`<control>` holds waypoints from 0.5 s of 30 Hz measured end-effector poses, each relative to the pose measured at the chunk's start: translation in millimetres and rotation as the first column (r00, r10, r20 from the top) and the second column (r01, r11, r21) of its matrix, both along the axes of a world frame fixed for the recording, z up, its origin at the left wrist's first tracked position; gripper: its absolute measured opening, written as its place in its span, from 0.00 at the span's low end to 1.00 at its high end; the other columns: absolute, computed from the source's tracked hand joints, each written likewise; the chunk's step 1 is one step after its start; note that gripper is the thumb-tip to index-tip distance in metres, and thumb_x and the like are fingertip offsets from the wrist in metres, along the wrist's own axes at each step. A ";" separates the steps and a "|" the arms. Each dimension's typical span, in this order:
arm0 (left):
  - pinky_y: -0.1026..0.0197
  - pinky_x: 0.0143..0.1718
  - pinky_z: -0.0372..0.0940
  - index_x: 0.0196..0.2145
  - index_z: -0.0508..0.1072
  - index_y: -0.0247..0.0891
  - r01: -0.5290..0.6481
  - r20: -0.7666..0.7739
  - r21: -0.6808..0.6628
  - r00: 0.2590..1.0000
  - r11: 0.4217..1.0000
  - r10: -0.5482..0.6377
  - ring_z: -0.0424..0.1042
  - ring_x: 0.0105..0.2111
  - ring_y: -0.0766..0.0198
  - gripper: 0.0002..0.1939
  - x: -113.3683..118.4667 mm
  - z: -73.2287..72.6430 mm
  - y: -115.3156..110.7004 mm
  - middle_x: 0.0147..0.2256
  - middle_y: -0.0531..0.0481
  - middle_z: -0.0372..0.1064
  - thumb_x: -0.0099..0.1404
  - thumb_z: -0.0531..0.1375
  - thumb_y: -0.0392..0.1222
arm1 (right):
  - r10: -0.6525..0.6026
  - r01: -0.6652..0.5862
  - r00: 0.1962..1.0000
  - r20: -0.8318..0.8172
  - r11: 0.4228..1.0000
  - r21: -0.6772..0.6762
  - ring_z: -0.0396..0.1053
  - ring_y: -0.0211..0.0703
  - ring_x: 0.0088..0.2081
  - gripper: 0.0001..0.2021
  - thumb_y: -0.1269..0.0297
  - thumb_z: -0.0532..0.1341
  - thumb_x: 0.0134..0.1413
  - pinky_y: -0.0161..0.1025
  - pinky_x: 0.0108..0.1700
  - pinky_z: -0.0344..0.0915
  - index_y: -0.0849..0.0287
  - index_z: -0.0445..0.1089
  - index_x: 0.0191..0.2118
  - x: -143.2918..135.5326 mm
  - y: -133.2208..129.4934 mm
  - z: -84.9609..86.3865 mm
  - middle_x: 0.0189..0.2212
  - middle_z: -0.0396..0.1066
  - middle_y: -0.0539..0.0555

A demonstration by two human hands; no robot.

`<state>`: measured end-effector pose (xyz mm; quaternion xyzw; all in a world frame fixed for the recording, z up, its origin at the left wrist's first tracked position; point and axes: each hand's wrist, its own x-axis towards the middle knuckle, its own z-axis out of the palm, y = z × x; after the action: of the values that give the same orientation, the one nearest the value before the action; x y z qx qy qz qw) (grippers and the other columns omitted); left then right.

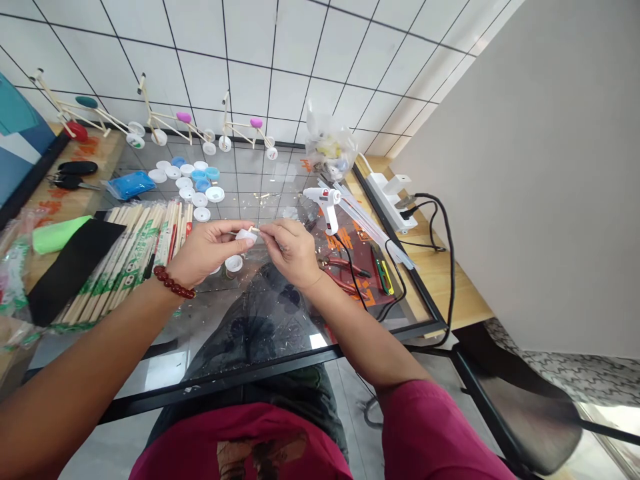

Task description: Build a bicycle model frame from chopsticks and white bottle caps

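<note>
Magenta shirt (190, 448) sits near table edge (215, 384), left hand (207, 250) gripping cap (245, 235), right hand (294, 252) pinching stick (255, 229).

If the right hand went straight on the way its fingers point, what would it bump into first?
Probably the small white cap pinched by the left hand. The right hand's fingertips look very close to it, though depth is hard to judge.

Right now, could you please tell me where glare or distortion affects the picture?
Head view: bright patches glare off the glossy glass tabletop near its front edge; head view: the white tiled wall looks slanted and stretched, likely wide-angle distortion.
</note>
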<state>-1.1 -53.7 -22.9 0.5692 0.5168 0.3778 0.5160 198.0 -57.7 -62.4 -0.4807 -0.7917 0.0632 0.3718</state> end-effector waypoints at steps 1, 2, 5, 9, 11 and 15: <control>0.52 0.43 0.75 0.47 0.86 0.40 0.006 -0.035 0.012 0.999 1.000 -0.005 0.79 0.38 0.54 0.31 -0.3 -0.1 0.1 0.41 0.43 0.83 0.48 0.76 0.58 | -0.001 0.001 1.000 0.012 1.000 -0.016 0.76 0.48 0.48 0.12 0.62 0.59 0.74 0.44 0.54 0.68 0.53 0.81 0.48 -0.3 0.3 -0.9 0.44 0.81 0.58; 0.52 0.42 0.75 0.48 0.86 0.40 0.012 -0.079 0.034 0.997 0.999 -0.009 0.79 0.38 0.54 0.30 -0.4 0.1 0.1 0.41 0.43 0.83 0.49 0.75 0.58 | 0.000 0.001 1.000 0.025 0.999 -0.035 0.76 0.47 0.48 0.11 0.62 0.59 0.74 0.43 0.54 0.68 0.53 0.81 0.48 -0.6 0.5 -1.6 0.43 0.81 0.58; 0.53 0.40 0.75 0.49 0.85 0.41 0.028 -0.219 0.127 0.976 0.992 0.000 0.78 0.38 0.55 0.27 0.0 1.0 -0.8 0.45 0.43 0.82 0.54 0.72 0.56 | -0.006 0.012 0.998 0.062 0.995 -0.095 0.77 0.46 0.47 0.11 0.63 0.59 0.74 0.41 0.52 0.66 0.54 0.81 0.48 -1.5 0.6 -1.8 0.43 0.82 0.57; 0.53 0.42 0.76 0.48 0.85 0.41 0.053 -0.281 0.162 0.960 0.985 -0.005 0.78 0.39 0.54 0.24 0.8 0.2 -0.9 0.47 0.43 0.81 0.57 0.69 0.53 | -0.030 0.043 0.995 0.096 0.990 -0.135 0.77 0.46 0.47 0.11 0.63 0.59 0.74 0.40 0.53 0.63 0.55 0.80 0.48 -1.4 -0.1 2.3 0.43 0.83 0.57; 0.52 0.44 0.76 0.50 0.84 0.40 0.038 -0.278 0.148 0.960 0.988 0.005 0.79 0.40 0.54 0.25 0.2 -2.1 1.1 0.47 0.43 0.81 0.56 0.70 0.52 | -0.042 0.063 0.990 0.131 0.986 -0.157 0.76 0.46 0.46 0.11 0.63 0.59 0.74 0.42 0.55 0.60 0.55 0.80 0.48 -1.2 -0.4 4.7 0.42 0.83 0.56; 0.50 0.48 0.75 0.57 0.78 0.36 -0.025 -0.233 0.120 0.971 0.992 0.053 0.80 0.41 0.52 0.34 -3.0 -8.7 7.9 0.45 0.41 0.81 0.53 0.71 0.49 | -0.072 0.125 0.969 0.237 0.968 -0.216 0.74 0.51 0.51 0.09 0.63 0.61 0.72 0.46 0.55 0.57 0.56 0.80 0.45 -1.4 -0.7 7.8 0.45 0.82 0.57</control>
<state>-4.1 -45.8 -31.7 0.6288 0.5626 0.3473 0.4093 196.6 -58.4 -54.6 -0.5633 -0.7914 0.0803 0.2235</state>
